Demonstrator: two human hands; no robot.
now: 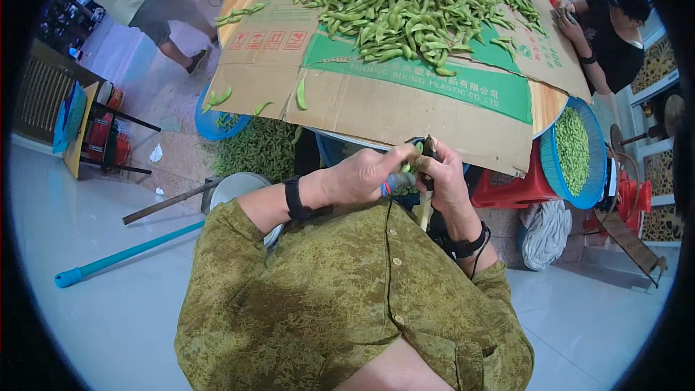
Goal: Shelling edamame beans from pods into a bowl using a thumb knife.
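My two hands meet at the near edge of the cardboard. My left hand is closed on green soybean pods, partly hidden by the fingers; a blue and red band wraps one finger. My right hand is closed round a dark narrow tool, and a pale strip hangs below it; its exact kind is hard to make out. Ahead, a large heap of soybean pods covers the flattened cardboard on the table. A few loose pods lie at its near left.
A blue basket of shelled green beans stands at the right, beside a red stool. Pods or husks are heaped on the floor at left, near a teal pole. A person in black sits at far right; another is at far left.
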